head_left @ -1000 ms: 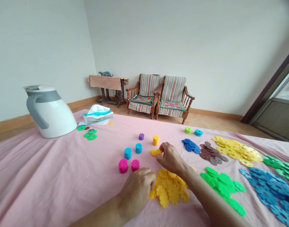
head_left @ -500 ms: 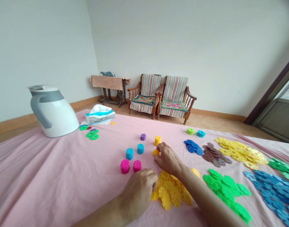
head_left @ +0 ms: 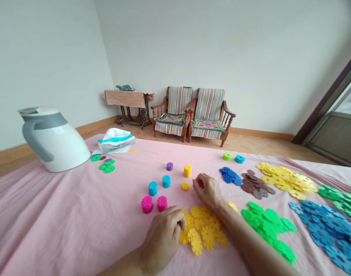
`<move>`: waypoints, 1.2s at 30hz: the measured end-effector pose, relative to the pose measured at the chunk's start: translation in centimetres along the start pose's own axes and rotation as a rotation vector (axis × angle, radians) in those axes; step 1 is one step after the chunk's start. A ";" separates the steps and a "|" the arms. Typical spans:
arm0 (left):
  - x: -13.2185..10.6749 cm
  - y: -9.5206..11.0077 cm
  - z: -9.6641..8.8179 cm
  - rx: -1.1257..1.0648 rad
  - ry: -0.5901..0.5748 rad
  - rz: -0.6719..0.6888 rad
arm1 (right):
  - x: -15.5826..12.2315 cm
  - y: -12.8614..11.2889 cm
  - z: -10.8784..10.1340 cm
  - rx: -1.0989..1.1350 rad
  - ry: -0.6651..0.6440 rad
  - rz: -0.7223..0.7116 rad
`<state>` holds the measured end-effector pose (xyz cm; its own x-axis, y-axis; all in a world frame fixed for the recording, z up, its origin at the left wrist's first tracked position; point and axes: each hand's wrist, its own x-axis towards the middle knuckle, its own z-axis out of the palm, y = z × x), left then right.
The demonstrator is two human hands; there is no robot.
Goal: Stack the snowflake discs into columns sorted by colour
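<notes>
My left hand [head_left: 166,233] is closed at the left edge of a loose pile of yellow flower-shaped discs [head_left: 202,228]; its fingertips are turned away, so what they pinch, if anything, is hidden. My right hand [head_left: 207,190] hovers with curled fingers, no piece visible in them. Just left of it lies a low yellow disc stack [head_left: 185,186], apart from the fingers. Behind that stands a taller yellow stack [head_left: 187,171]. Further left are a purple stack [head_left: 169,166], two light blue stacks [head_left: 153,188] and two pink stacks [head_left: 162,203].
A white and grey jug [head_left: 59,143] and a tissue box [head_left: 117,141] stand at the left on the pink cloth [head_left: 77,214]. Piles of green discs [head_left: 267,226], brown discs [head_left: 256,184] and blue discs [head_left: 330,230] spread on the right. Two wooden chairs [head_left: 210,111] stand beyond.
My right hand has let go of the low yellow stack and drawn back to the right. My left hand stays by the yellow pile. The whole view has shifted slightly.
</notes>
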<state>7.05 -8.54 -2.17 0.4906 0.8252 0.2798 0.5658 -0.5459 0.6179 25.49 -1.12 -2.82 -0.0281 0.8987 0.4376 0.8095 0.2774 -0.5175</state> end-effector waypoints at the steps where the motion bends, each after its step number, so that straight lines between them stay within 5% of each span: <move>1: 0.0 -0.1 0.1 -0.014 0.004 -0.007 | 0.0 0.2 0.0 0.007 0.001 0.027; 25: -0.3 -0.4 0.0 -0.095 0.026 -0.012 | 0.4 0.3 0.0 -0.022 -0.023 0.079; 31: -0.2 -0.4 0.0 -0.100 0.038 0.002 | 0.2 -1.0 -3.0 0.075 0.024 0.057; 36: -0.2 -0.2 -0.1 -0.089 0.038 0.017 | -3.4 -2.7 -7.3 0.112 -0.286 0.008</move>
<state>6.80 -8.59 -2.26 0.4735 0.8215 0.3176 0.4956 -0.5466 0.6750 27.66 -7.43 2.44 -0.1990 0.9558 0.2164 0.7408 0.2912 -0.6054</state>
